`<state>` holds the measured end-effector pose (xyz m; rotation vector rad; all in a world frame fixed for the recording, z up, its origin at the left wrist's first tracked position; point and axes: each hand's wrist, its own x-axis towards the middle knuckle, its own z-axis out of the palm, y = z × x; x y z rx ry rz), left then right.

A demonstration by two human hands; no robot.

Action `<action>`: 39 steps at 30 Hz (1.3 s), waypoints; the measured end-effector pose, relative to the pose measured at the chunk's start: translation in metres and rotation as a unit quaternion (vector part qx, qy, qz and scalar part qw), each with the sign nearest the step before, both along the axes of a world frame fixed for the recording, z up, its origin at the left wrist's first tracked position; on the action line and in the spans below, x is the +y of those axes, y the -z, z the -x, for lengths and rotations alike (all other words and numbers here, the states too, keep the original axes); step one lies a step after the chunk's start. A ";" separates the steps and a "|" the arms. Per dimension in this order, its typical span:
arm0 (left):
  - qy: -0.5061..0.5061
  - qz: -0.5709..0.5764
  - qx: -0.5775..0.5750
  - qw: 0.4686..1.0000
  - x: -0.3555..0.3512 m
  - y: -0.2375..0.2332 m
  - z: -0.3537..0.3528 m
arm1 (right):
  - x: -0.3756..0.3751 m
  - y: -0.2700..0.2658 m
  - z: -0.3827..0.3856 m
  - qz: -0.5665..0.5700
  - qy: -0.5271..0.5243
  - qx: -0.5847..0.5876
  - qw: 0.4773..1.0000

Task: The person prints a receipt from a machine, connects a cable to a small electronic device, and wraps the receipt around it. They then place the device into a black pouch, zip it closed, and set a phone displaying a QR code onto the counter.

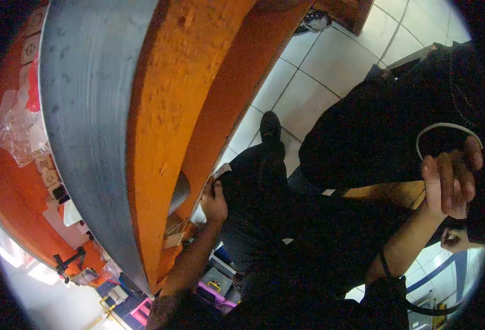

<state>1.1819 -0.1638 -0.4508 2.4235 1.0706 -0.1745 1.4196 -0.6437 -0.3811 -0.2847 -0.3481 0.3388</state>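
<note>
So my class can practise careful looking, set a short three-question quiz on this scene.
1. True or false: the right hand holds a loop of white cable.
2. Which is the left hand nearest? A) orange table edge B) white cable C) a keyboard
3. Fill in: the floor is laid with white ____.
Key: 1 true; 2 A; 3 tiles.

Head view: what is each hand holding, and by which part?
Right hand grips a thin white cable at the base of its loop. Left hand is against the orange shelf edge; its hold cannot be told.
</note>
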 end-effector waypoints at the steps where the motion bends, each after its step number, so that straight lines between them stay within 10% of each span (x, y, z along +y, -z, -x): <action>1: 0.000 0.000 0.000 1.000 0.001 0.002 0.001 | 0.000 -0.001 0.000 0.000 0.000 0.000 1.000; 15: 0.004 -0.014 0.003 1.000 -0.011 -0.001 -0.003 | 0.028 0.009 -0.022 -0.114 -0.153 -0.052 0.980; 18: 0.021 -0.018 -0.015 1.000 0.000 0.005 0.005 | 0.026 -0.022 0.003 0.198 0.046 0.125 0.971; 34: -0.029 -0.013 0.057 0.998 -0.006 -0.002 -0.003 | 0.028 -0.021 0.007 0.252 0.116 0.133 0.952; 37: 0.054 -0.113 0.095 0.988 0.063 0.073 0.064 | 0.024 -0.023 0.004 0.250 0.076 0.124 0.957; 39: 0.044 -0.059 0.048 0.996 0.023 0.028 0.028 | 0.027 -0.022 0.006 0.243 0.094 0.125 0.957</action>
